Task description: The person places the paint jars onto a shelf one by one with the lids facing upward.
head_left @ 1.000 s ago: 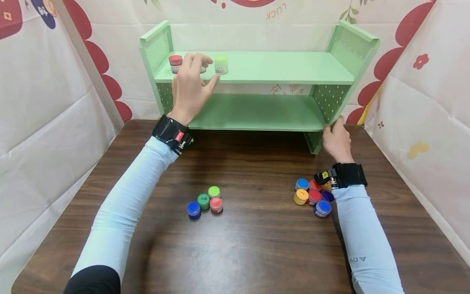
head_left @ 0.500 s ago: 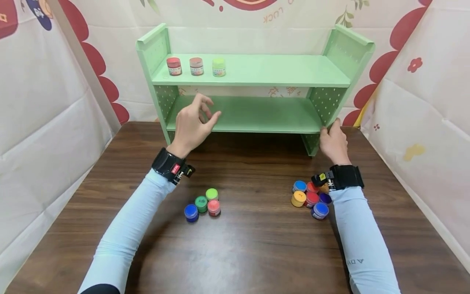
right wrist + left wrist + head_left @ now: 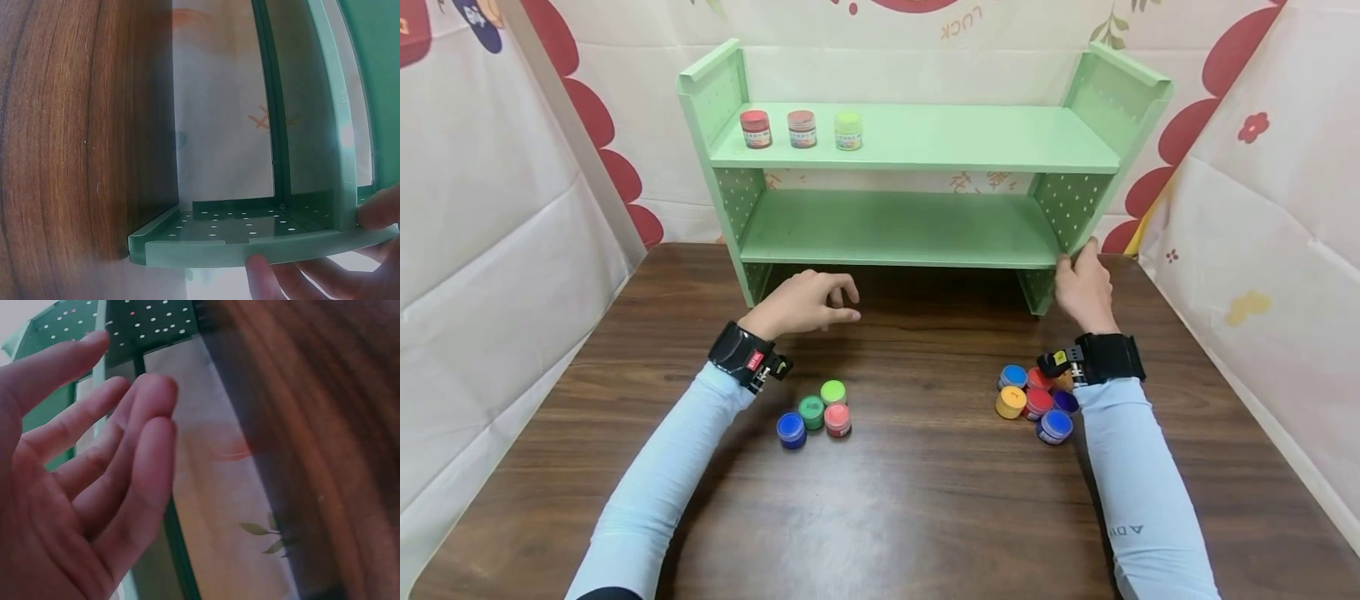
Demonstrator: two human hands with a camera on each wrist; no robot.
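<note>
My left hand (image 3: pixel 805 302) is over the table in front of the green two-tier shelf (image 3: pixel 955 137), fingers loosely bent and holding nothing. In the left wrist view its fingers (image 3: pixel 153 462) stand apart from the shelf. My right hand (image 3: pixel 1086 292) grips the shelf's right side panel (image 3: pixel 250 250), thumb on the inner side and fingers beneath the edge. A red jar (image 3: pixel 756 131), a pinkish jar (image 3: pixel 802 130) and a light green jar (image 3: pixel 848 132) stand in a row on the upper tier's left.
Near the left forearm, a blue jar (image 3: pixel 791 432), a dark green jar (image 3: pixel 811 412), a light green jar (image 3: pixel 833 392) and a pink-red jar (image 3: pixel 837 421) are grouped. Beside the right wrist are several more, including a yellow jar (image 3: pixel 1011 402), partly hidden by the wrist camera.
My left hand has come down from the jars on the upper tier to just above the table, leaving all three standing. The right hand has stayed on the side panel.
</note>
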